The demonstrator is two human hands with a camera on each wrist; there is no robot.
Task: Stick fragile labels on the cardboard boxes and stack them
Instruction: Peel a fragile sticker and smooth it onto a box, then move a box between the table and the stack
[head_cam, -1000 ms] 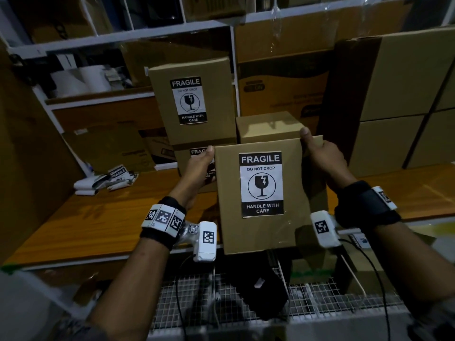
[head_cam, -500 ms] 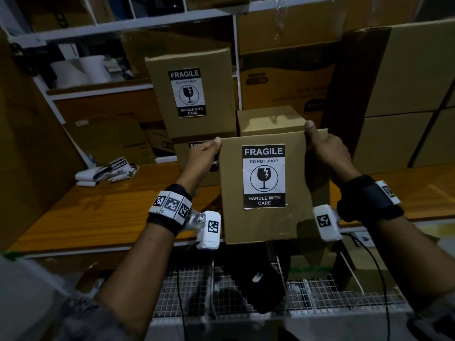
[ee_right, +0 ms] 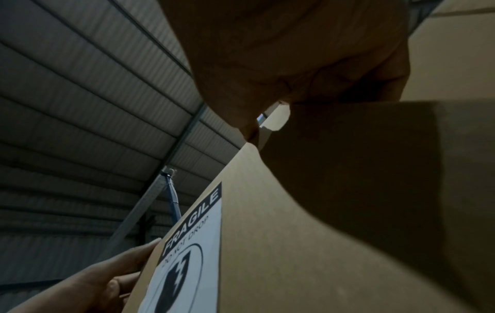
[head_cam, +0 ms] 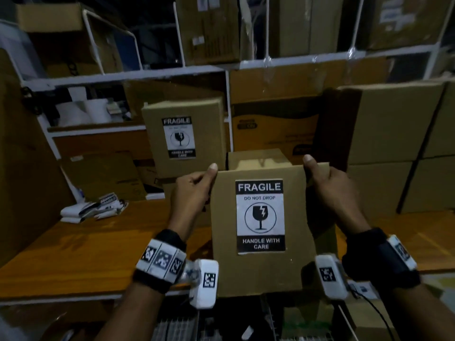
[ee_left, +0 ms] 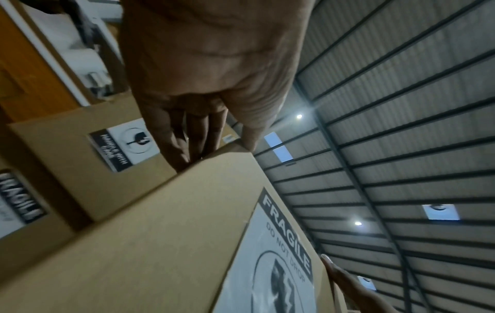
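I hold a brown cardboard box (head_cam: 261,269) upright in the air over the front edge of the wooden table (head_cam: 61,252). A black and white fragile label (head_cam: 260,215) faces me on it. My left hand (head_cam: 194,190) grips its upper left edge and my right hand (head_cam: 325,178) grips its upper right edge, thumbs on the front. In the left wrist view the box (ee_left: 150,243) fills the lower half under my fingers (ee_left: 187,135). Behind stands a labelled box (head_cam: 184,134) on another labelled box, with a small plain box (head_cam: 258,158) beside them.
A pile of loose labels (head_cam: 96,207) lies at the table's left rear. Large cardboard boxes (head_cam: 394,143) stand stacked on the right. White shelving (head_cam: 172,72) with more boxes rises behind. A wire mesh basket (head_cam: 177,328) sits below the table edge.
Both hands have lifted the labelled box higher and carried it toward the stacked boxes at the back. The view has tilted upward.
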